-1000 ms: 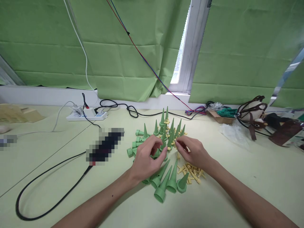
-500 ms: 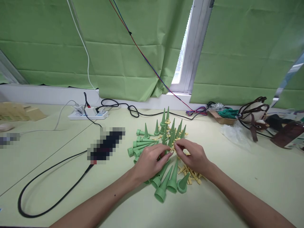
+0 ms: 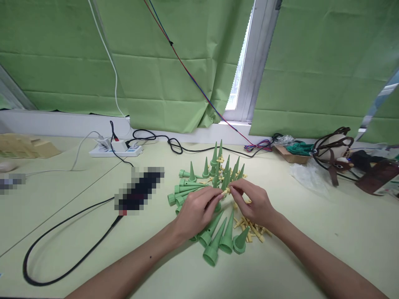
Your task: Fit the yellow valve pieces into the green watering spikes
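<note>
My left hand [image 3: 196, 211] is closed round a green cone spike [image 3: 219, 195], of which the tip shows beyond my fingertips. My right hand [image 3: 254, 203] pinches a small yellow plug [image 3: 226, 191] against that cone's tip. Both hands meet over a heap of green cones [image 3: 218, 238] lying on the pale green table [image 3: 93, 265]. More green cones stand upright [image 3: 215, 162] just behind my hands. Loose yellow plugs [image 3: 252, 230] lie scattered beneath my right wrist.
A white power strip [image 3: 115, 150] with cables sits at the back left. A thick black cable [image 3: 62, 249] loops across the front left. A blurred dark object [image 3: 140, 191] lies left of the cones. Bags and clutter [image 3: 333, 158] fill the back right. Green curtains hang behind.
My hands have drawn together: the left now grips a cone and the right has brought a yellow plug to its tip. The view shifted slightly.
</note>
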`<state>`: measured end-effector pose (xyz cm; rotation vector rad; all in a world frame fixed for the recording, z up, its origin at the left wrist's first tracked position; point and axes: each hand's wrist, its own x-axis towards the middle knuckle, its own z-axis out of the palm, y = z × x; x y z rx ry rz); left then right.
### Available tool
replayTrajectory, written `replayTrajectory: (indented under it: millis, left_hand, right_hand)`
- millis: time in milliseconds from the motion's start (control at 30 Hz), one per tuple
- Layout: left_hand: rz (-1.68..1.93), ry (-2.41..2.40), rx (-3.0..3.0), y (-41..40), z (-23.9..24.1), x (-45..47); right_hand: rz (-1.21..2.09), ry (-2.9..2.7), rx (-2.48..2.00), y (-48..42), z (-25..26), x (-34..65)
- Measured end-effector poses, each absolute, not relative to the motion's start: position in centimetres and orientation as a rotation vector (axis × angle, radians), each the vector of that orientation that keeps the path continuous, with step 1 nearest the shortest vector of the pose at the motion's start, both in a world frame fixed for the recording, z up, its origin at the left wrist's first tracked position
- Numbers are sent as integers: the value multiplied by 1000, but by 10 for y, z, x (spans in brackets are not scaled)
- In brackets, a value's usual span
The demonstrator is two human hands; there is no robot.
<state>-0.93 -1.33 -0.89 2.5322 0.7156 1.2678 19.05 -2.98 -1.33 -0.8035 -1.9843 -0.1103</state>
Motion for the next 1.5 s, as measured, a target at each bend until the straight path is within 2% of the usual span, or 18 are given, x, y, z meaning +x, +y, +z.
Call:
replayTrajectory:
  millis: [467, 900, 1267, 1500]
  left_hand:
    - [1328, 692, 2546, -12, -10, -9]
    - [1546, 846, 2434, -15, -5, -8]
    - [1336, 1002, 2447, -14, -6, -9]
    - [1041, 1110, 2516, -12, -7, -8]
  right_hand:
    - [-16, -2003, -751, -29, -15, 189]
    - [-8, -1931, -842, -28, -16, 191]
    - [-17, -1947, -861, -29, -16, 190]
    - [-25, -1950, -879, -27, -17, 191]
